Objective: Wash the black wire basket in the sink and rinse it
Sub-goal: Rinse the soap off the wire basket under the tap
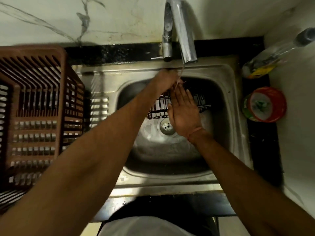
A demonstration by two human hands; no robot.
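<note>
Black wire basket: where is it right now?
In the head view, the black wire basket sits inside the steel sink, beyond the round drain, under the right hand.

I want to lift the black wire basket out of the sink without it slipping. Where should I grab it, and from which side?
Probably the top rim wire of the black wire basket, taken from above at its left end. It stands in the sink with open bars, so fingers can hook the rim. The left hand already grips there; the right hand lies flat on it.
</note>
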